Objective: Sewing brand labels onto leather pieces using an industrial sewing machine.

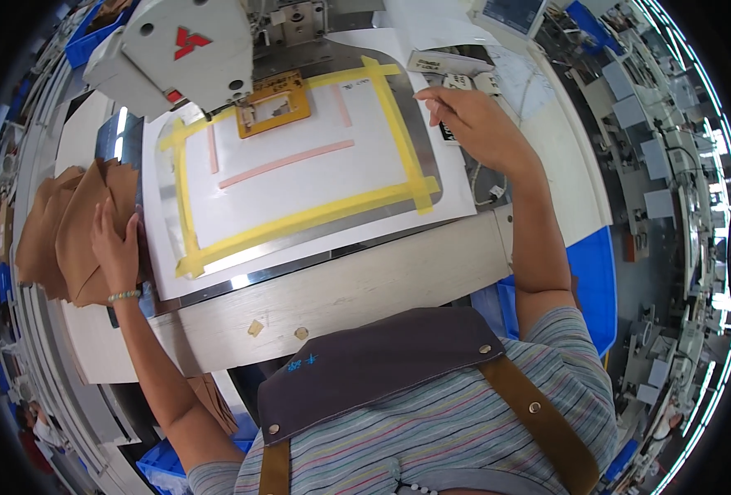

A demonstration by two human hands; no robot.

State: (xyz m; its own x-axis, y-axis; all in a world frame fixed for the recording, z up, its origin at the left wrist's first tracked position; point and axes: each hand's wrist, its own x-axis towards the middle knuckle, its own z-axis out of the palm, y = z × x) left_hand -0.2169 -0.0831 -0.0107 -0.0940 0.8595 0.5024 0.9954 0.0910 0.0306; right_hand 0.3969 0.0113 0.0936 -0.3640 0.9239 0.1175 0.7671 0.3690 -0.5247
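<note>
My left hand (116,252) lies flat on a stack of brown leather-like pieces (52,231) at the left of the table, its fingers stretched out and thumb apart. On the right, my right hand (485,128) is raised beside the white work sheet (299,194), its fingers bent together. Whether anything small is between them I cannot make out. Yellow tape (299,212) frames the sheet, and pink strips (287,163) are stuck on it. A yellow-orange frame-shaped template (275,124) sits toward the back of the sheet, close to the sewing machine head (171,54).
Small boxes (452,62) and papers lie at the back right, near a screen (514,12). A cable (489,194) runs beside the sheet. Blue bins (592,289) stand below the table's right side and at lower left. Further workstations line the right.
</note>
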